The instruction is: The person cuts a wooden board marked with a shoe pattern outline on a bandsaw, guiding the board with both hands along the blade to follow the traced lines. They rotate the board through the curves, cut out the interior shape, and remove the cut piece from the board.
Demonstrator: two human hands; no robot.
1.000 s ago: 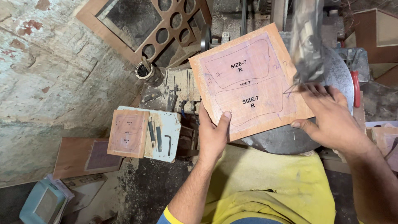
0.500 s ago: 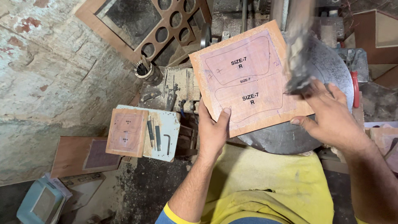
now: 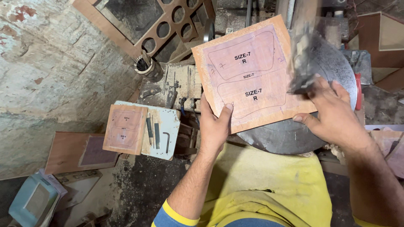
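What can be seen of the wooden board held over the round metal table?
The wooden board is a flat, reddish-brown squarish panel with pale edges, two rounded outlines drawn on it and printed labels. It is tilted above the round metal table. The left hand grips its lower left edge; the right hand touches its right edge, where a blurred dark object overlaps it.

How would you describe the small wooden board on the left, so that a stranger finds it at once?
Start at the round grey metal table under the large wooden board that the left hand grips. Look left to the pale blue tray. The small wooden board lies on its left end, beside the thin metal tools; it is the only wood there, with two drawn outlines.
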